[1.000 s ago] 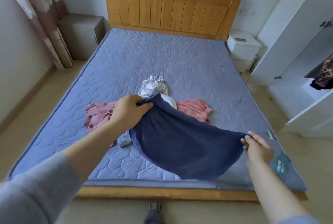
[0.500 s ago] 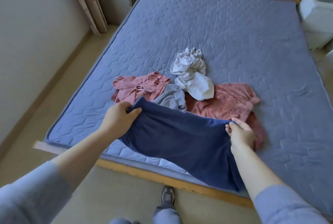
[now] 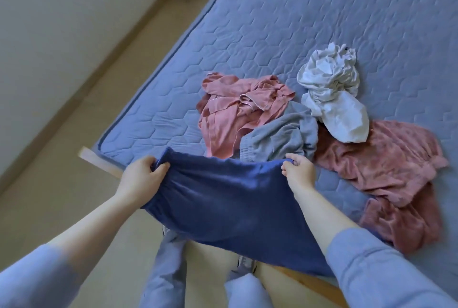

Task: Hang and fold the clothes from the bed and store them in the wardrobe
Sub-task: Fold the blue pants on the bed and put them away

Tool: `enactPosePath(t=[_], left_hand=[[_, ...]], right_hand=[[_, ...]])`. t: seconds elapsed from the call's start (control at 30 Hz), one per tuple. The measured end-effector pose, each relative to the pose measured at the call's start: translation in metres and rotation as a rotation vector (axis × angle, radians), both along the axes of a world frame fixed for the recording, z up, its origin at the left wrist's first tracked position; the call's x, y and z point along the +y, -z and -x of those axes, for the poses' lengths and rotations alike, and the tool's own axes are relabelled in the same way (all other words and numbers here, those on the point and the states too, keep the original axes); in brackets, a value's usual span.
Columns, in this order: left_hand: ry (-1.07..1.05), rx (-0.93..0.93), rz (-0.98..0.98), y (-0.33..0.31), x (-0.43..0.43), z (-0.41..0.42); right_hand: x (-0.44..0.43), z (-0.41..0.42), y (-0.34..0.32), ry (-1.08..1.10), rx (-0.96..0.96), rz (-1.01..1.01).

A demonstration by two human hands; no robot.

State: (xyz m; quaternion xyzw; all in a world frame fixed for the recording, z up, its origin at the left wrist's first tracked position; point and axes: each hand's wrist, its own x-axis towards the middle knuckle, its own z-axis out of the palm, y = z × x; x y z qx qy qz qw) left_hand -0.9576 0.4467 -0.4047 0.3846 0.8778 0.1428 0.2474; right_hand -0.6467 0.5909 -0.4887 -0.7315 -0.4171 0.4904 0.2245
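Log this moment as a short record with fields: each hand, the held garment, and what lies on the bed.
left hand: grips one top corner of the blue garment
right hand: grips the other top corner
blue garment: spread between both hands, hanging past the near edge of the mattress
pile on mattress: pink garment, grey garment, white garment, dusty-rose garment, all crumpled
overlap: white garment lies partly on the dusty-rose garment
folded items in view: none

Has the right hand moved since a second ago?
Yes. The right hand, gripping the blue garment, moved left across the mattress to beside the grey garment.
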Motion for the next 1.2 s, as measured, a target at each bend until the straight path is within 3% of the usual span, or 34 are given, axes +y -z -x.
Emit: enactPosePath(t=[0.47,0.6,0.83,1.07,1.2], left_hand=[[-0.171,-0.134,0.113,0.110,-0.014,0.185],[-0.210,-0.134,0.108,0.139,-0.006,0.222],[-0.232,-0.134,0.108,0.185,0.021,0.248],[-0.164,-0.204,0.158,0.209,0.039,0.245],[-0.163,-0.231,0.164,0.211,0.038,0.241]], right_hand=[[0.011,0.206,0.076,-0.319,-0.206,0.057],[0.019,0.243,0.097,-0.314,-0.266,0.000],[0.047,0.267,0.123,-0.238,-0.320,-0.091],[0.056,0.261,0.137,-0.283,-0.291,0.032],[0.036,0.266,0.128,-0.284,-0.332,-0.200]])
